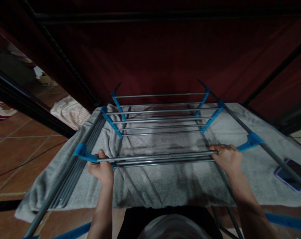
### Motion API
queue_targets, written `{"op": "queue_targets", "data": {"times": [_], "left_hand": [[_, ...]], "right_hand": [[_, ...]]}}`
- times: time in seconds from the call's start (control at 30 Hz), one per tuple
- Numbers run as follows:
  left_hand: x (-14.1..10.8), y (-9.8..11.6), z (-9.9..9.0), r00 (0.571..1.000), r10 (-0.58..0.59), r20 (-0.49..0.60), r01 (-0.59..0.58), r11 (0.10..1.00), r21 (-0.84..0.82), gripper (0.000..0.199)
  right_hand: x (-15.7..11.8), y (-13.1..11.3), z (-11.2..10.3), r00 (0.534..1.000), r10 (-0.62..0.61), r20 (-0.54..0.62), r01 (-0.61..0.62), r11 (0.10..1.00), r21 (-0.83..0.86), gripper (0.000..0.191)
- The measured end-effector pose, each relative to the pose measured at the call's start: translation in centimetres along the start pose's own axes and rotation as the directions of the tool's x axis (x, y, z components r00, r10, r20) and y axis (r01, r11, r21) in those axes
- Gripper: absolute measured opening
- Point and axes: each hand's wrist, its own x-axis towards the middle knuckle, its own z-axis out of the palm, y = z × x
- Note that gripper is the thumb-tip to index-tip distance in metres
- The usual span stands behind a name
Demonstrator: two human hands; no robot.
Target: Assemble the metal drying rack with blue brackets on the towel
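Note:
A drying rack (160, 110) of grey metal tubes and blue plastic brackets stands in front of me. My left hand (101, 168) is closed round the left end of its nearest shelf, by a blue bracket (83, 153). At the opposite end, my right hand (227, 158) wraps over the same shelf beside another blue bracket (250, 142). Several thin rods run between the two hands. Farther off, two more blue-ended shelf sections tilt between the uprights. Loose grey tubes (77, 172) lie in a bundle at the left.
A grey blanket (150, 189) is spread beneath the rack. On its right side lies a phone (293, 174), partly behind an upright. A dark red panel (162, 59) rises behind. Striped cloth (70, 112) rests on the tiled floor (23, 156) at the left.

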Motion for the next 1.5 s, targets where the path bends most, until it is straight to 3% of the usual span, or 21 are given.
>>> {"op": "queue_targets", "data": {"times": [0.1,0.23,0.3,0.43,0.53,0.67,0.83,0.97,1.03,1.1,1.23,1.33,1.4,1.5], "left_hand": [[0.0,0.0,-0.1,1.0,0.001,-0.002,-0.001,1.0,-0.001,0.034],[0.0,-0.7,0.1,1.0,-0.011,-0.017,0.011,1.0,-0.003,0.033],[0.1,-1.3,0.2,1.0,-0.007,-0.011,0.006,1.0,-0.017,0.034],[0.2,-2.1,0.4,1.0,0.0,0.007,0.0,0.999,-0.052,0.037],[0.2,-2.1,0.4,1.0,0.01,0.009,-0.01,0.999,-0.041,0.037],[0.2,-1.8,0.2,1.0,0.017,0.023,-0.016,0.999,-0.034,0.038],[0.2,-2.0,0.2,0.999,0.017,0.04,-0.016,1.0,-0.022,0.039],[0.2,-2.2,0.3,1.0,0.014,0.027,-0.013,1.0,-0.029,0.038],[0.2,-2.2,0.3,1.0,0.012,0.023,-0.011,1.0,-0.027,0.037],[0.3,-2.3,0.3,1.0,0.009,0.022,-0.009,1.0,-0.022,0.036],[0.2,-2.3,0.2,0.999,0.024,0.022,-0.023,0.999,-0.026,0.034],[0.2,-2.2,0.2,0.999,0.029,0.028,-0.028,0.999,-0.04,0.034],[0.1,-2.1,0.1,0.999,0.032,0.038,-0.03,0.999,-0.038,0.036],[0.1,-2.0,0.1,0.999,0.034,0.033,-0.033,0.999,-0.035,0.037]], "right_hand": [[-0.1,-0.3,0.3,0.999,0.002,-0.053,-0.001,1.0,0.029,0.02],[-0.4,-1.6,1.1,0.973,0.128,-0.19,-0.118,0.991,0.068,0.026],[-0.8,-2.7,1.5,0.937,0.218,-0.274,-0.183,0.972,0.149,0.025],[-2.4,-5.2,2.5,0.847,0.348,-0.401,-0.221,0.918,0.329,0.057],[-3.9,-6.7,3.4,0.817,0.405,-0.411,-0.213,0.873,0.439,0.064],[-5.2,-7.6,4.2,0.772,0.524,-0.36,-0.231,0.759,0.608,0.056],[-4.4,-7.1,4.3,0.647,0.675,-0.354,-0.214,0.606,0.766,0.038],[-3.9,-6.3,4.1,0.607,0.687,-0.399,-0.209,0.622,0.754,0.03],[-4.3,-5.9,4.4,0.62,0.668,-0.412,-0.222,0.653,0.724,0.021],[-4.8,-5.7,4.9,0.666,0.637,-0.388,-0.257,0.684,0.683,0.013],[-5.4,-5.3,6.0,0.816,0.478,-0.325,-0.277,0.817,0.506,0.024],[-5.0,-5.1,6.2,0.955,0.225,-0.196,-0.151,0.931,0.332,0.028],[-4.6,-4.9,6.1,0.988,0.112,-0.103,-0.083,0.964,0.251,0.028],[-4.4,-4.1,6.0,0.996,0.083,-0.039,-0.078,0.992,0.103,0.029]]}}
